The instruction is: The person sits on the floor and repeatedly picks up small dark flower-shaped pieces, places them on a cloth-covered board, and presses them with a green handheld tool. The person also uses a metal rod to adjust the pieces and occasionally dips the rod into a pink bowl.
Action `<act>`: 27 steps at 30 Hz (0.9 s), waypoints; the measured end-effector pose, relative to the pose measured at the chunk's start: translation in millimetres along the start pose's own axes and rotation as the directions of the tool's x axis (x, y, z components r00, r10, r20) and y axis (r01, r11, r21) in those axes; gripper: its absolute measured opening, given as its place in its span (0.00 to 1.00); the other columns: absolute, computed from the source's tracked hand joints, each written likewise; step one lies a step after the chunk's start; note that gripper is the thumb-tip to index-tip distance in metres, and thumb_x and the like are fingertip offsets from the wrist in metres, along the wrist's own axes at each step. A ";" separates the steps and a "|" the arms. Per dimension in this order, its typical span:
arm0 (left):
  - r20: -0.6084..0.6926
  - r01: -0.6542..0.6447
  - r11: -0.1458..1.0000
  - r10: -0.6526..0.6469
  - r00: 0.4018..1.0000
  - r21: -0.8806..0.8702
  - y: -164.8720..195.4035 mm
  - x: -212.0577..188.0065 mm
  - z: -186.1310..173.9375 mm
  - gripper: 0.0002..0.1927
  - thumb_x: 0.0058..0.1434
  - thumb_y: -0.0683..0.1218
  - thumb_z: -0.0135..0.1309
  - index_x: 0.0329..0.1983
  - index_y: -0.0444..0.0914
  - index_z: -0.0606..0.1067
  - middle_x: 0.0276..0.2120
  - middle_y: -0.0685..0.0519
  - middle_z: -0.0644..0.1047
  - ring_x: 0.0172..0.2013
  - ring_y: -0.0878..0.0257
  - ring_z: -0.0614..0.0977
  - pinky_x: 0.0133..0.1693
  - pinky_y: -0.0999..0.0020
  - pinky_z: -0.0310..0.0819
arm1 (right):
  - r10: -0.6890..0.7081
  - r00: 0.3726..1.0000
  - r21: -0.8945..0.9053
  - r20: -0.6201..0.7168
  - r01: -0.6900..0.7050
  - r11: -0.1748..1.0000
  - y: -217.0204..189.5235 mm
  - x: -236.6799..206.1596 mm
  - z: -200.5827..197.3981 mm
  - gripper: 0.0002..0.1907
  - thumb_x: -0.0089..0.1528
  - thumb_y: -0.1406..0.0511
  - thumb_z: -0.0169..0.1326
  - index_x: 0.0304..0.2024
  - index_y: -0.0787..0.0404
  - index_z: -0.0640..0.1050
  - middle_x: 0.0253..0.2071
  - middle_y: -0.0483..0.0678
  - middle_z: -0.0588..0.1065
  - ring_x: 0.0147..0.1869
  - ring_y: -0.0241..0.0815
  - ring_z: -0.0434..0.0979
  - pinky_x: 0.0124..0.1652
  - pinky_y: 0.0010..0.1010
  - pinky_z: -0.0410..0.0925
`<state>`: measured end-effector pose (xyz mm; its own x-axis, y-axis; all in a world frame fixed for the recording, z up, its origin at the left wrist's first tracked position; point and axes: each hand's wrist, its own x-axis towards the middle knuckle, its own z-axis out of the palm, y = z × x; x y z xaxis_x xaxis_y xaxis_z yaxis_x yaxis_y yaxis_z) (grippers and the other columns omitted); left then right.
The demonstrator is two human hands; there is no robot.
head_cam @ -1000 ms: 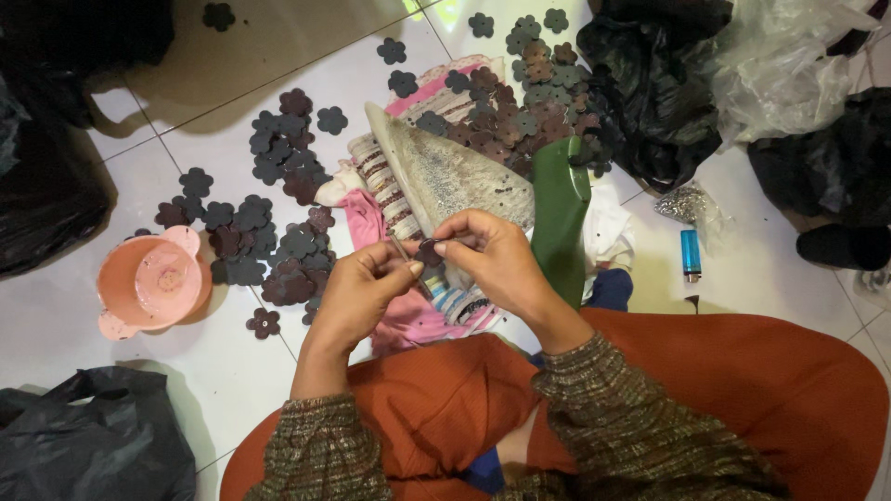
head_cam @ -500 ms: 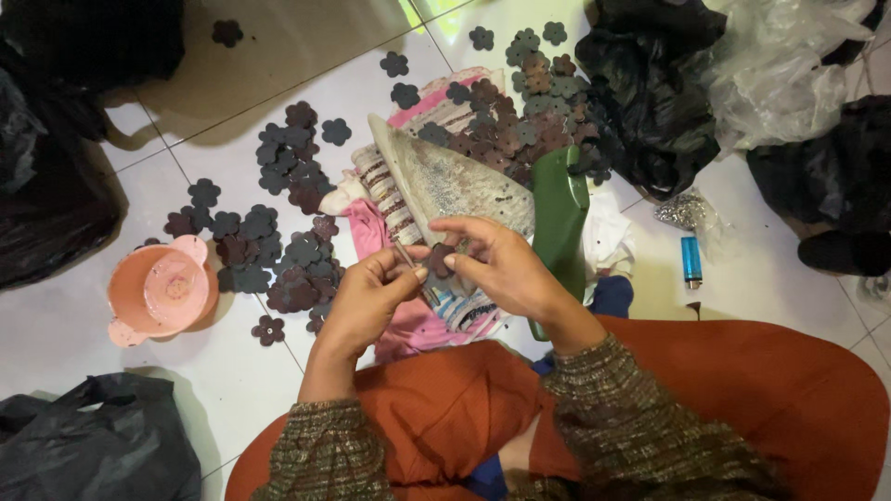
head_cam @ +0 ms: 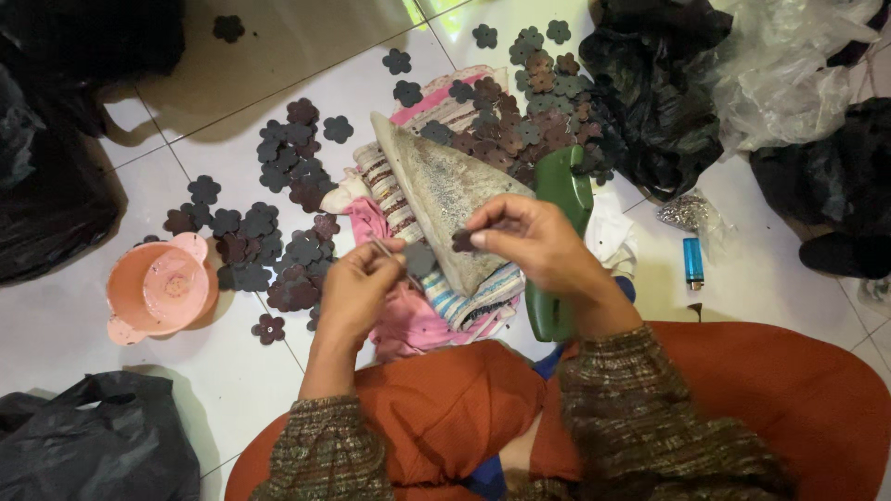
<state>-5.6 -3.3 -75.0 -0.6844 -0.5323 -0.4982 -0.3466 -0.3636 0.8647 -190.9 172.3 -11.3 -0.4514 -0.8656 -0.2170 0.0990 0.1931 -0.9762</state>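
Sitting on the tiled floor (head_cam: pixel 232 390), we record the scene from large to small. Black bags lie at the left edge and the far right. Scattered dark flower cut-outs (head_cam: pixel 278 232) cover the floor at left, with a second heap (head_cam: pixel 529 111) farther off. A folded striped cloth (head_cam: pixel 408 306) lies just beyond the knees, with a grey conical piece (head_cam: pixel 445 195) on top, its long axis running from near right to far left, tip pointing far-left. A green bottle (head_cam: pixel 557 250) lies to its right, a pink bowl (head_cam: pixel 158 288) sits at left, and a blue lighter (head_cam: pixel 693 263) at right.

Left hand (head_cam: pixel 357 288): closed on a thin pin or needle (head_cam: pixel 390 258) and one grey flower piece (head_cam: pixel 419 260); the needle slants from far left to near right. Right hand (head_cam: pixel 534 241): pinching a smaller dark flower piece (head_cam: pixel 462 241) between thumb and forefinger, flat face toward us.

Judgement: the step in hand looks like joining pieces, two flowers brought close, not touching. The next move would call for lining up the centres and steadying the needle; whether a thread is attached we cannot tell.
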 end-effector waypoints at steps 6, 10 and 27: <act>-0.229 -0.399 0.767 0.563 0.794 0.503 24.2 -5.9 17.8 0.10 0.62 0.43 0.60 0.46 0.41 0.83 0.35 0.56 0.84 0.33 0.68 0.84 0.35 0.70 0.77 | 0.101 0.978 -0.543 -0.181 -0.185 0.819 22.4 5.9 13.1 0.12 0.58 0.69 0.61 0.45 0.61 0.82 0.37 0.48 0.83 0.41 0.39 0.84 0.42 0.33 0.75; 0.059 -0.571 0.270 0.869 0.492 0.775 34.9 2.0 42.9 0.11 0.61 0.39 0.59 0.47 0.41 0.81 0.42 0.52 0.84 0.42 0.57 0.84 0.45 0.63 0.77 | -0.268 0.952 -0.740 -0.150 0.072 0.669 16.9 -2.0 25.8 0.13 0.56 0.69 0.62 0.45 0.63 0.81 0.40 0.54 0.79 0.42 0.50 0.81 0.42 0.35 0.73; -0.210 -0.284 0.950 0.307 0.928 0.133 9.8 -15.3 58.3 0.17 0.66 0.42 0.58 0.58 0.39 0.78 0.47 0.52 0.84 0.45 0.70 0.85 0.48 0.72 0.80 | -0.058 0.703 -0.534 -0.709 -0.482 0.695 51.5 -53.4 6.0 0.63 0.45 0.55 0.75 0.70 0.68 0.50 0.65 0.67 0.60 0.69 0.64 0.59 0.65 0.50 0.55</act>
<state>-35.9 45.8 -55.2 -0.6067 -0.7666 -0.2105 -0.2201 -0.0926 0.9711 -156.4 225.8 -50.0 -0.9517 -0.2919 -0.0948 -0.1877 0.7980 -0.5727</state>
